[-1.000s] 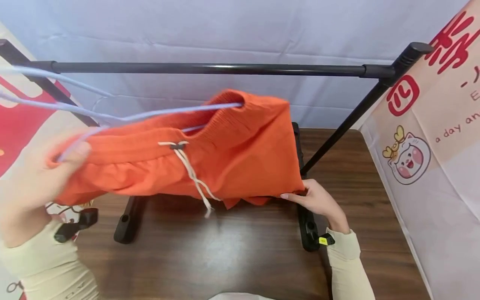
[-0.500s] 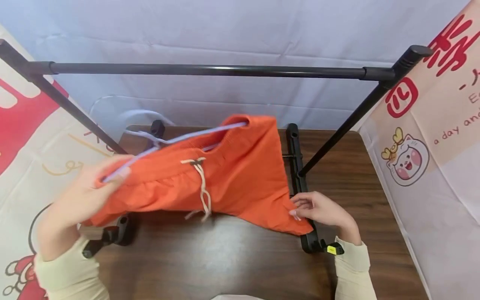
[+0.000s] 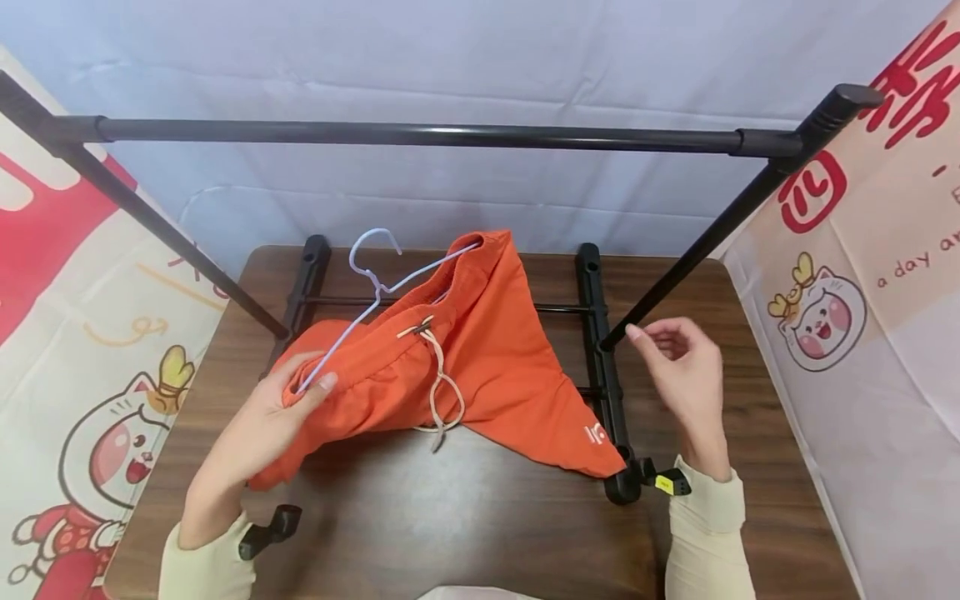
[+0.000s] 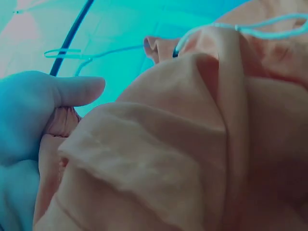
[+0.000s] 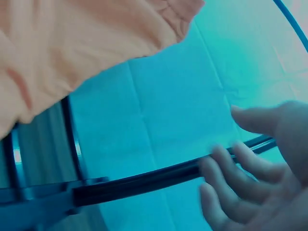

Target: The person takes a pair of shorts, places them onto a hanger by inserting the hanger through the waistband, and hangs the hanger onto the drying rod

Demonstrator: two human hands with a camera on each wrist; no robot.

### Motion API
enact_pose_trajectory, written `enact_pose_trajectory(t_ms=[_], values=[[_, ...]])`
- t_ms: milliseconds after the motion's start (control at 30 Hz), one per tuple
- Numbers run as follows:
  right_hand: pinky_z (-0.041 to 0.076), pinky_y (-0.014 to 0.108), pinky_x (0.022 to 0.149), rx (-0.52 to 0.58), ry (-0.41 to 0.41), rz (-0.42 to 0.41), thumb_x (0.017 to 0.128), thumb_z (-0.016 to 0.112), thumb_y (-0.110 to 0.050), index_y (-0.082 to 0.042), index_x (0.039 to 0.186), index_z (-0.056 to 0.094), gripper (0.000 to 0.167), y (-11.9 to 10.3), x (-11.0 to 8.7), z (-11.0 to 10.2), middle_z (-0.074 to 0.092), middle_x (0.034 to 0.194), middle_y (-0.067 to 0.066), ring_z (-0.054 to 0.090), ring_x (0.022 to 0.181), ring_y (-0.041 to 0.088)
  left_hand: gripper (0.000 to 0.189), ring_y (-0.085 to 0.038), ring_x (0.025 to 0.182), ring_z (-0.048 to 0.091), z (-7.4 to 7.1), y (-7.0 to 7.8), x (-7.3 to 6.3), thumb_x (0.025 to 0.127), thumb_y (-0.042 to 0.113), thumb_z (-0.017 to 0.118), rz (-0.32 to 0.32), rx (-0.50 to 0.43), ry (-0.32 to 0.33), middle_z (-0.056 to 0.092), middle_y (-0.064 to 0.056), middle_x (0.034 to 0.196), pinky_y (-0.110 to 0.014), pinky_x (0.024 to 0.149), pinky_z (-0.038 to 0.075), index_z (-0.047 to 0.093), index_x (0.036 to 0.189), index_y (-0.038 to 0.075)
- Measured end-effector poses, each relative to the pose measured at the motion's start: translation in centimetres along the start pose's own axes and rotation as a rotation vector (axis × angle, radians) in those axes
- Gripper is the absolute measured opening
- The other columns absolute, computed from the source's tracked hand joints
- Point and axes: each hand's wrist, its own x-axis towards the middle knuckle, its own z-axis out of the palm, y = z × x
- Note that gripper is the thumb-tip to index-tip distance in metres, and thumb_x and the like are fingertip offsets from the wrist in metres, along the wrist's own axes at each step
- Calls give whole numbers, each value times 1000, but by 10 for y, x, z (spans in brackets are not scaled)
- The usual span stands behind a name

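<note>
Orange drawstring shorts [image 3: 495,358] hang spread on a thin lilac hanger [image 3: 381,289] whose hook points up and away. My left hand [image 3: 258,425] grips the waistband and the hanger's end at the left corner, thumb on the near side. In the left wrist view the thumb lies over the bunched shorts [image 4: 144,159]; the other fingers are mostly hidden. A pale drawstring [image 3: 448,392] dangles from the front of the waist. My right hand [image 3: 690,375] is apart from the cloth, fingers loosely bent and holding nothing, beside the rack's right post [image 5: 183,173].
A black garment rack's top bar [image 3: 420,133] spans the view above the shorts. Its right foot [image 3: 603,375] stands on the brown wooden table [image 3: 465,533], and the right leg of the shorts overlaps it. Printed cloth [image 3: 885,317] and a white backdrop [image 3: 480,67] enclose the area.
My left hand has brought the shorts and hanger rightward and lower, hook now upright. The right hand has let go of the shorts' leg and moved away to the right.
</note>
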Motion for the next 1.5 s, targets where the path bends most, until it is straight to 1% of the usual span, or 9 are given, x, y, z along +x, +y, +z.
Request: enact_pose_trajectory(t_ms=[200, 433, 567, 667, 833, 967, 1133, 1467, 1500], values=[[51, 8, 80, 28, 206, -21, 86, 88, -28, -9, 123, 60, 50, -17, 15, 2, 60, 106, -13, 63, 90, -1, 57, -30, 134, 43, 7, 0, -2, 107, 47, 57, -47, -130, -22, 52, -13, 143, -49, 107, 39, 47, 152, 15], [54, 16, 95, 159, 169, -42, 87, 87, -27, -15, 135, 56, 58, -30, 38, 6, 61, 116, -13, 64, 108, 3, 60, -26, 131, 45, 0, 5, -3, 109, 46, 53, -79, -181, 3, 50, -14, 150, -28, 103, 43, 40, 160, 17], [55, 16, 89, 354, 75, -54, 91, 83, -24, -9, 121, 66, 37, -33, 57, 10, 72, 105, -7, 71, 97, 9, 58, -19, 124, 47, -6, 10, -3, 110, 45, 51, -67, -199, 26, 51, -11, 149, -15, 93, 43, 40, 160, 19], [58, 21, 74, 561, 25, -25, 95, 80, -24, -3, 98, 70, 24, -32, 69, 16, 71, 80, 0, 69, 71, 13, 54, -14, 120, 48, -9, 14, -4, 110, 43, 52, -34, -210, 64, 53, -8, 144, -14, 93, 42, 43, 157, 19], [36, 27, 51, 780, 19, 63, 98, 75, -33, -7, 64, 47, 51, -29, 81, 27, 39, 54, -1, 34, 48, 14, 46, -9, 115, 49, -15, 21, -10, 110, 40, 53, 21, -267, 151, 54, 3, 131, -14, 91, 42, 48, 151, 21], [24, 31, 49, 800, 43, 57, 99, 73, -34, -10, 58, 38, 59, -30, 84, 31, 31, 51, -3, 26, 47, 14, 39, -9, 114, 49, -20, 26, -14, 110, 34, 55, 52, -352, 215, 54, 10, 125, -14, 90, 41, 51, 147, 24], [26, 27, 46, 805, 58, 45, 100, 73, -31, -10, 57, 38, 59, -31, 84, 32, 32, 49, -3, 30, 45, 12, 33, -10, 114, 46, -22, 29, -20, 109, 23, 55, 70, -563, 225, 49, 7, 123, -18, 92, 40, 50, 142, 25], [30, 27, 44, 791, 92, 34, 100, 73, -29, -8, 58, 40, 58, -26, 83, 32, 36, 49, -2, 31, 44, 15, 57, -7, 132, 41, -50, 14, -21, 108, 39, 56, -101, -706, 291, 47, 9, 144, -12, 102, 37, 39, 160, 22], [30, 28, 45, 789, 88, 31, 100, 73, -29, -8, 57, 40, 58, -26, 83, 33, 35, 49, -2, 31, 44, 15, 57, -6, 126, 46, -54, 11, -22, 108, 39, 57, -118, -718, 311, 49, 9, 141, -13, 95, 43, 40, 159, 22]])
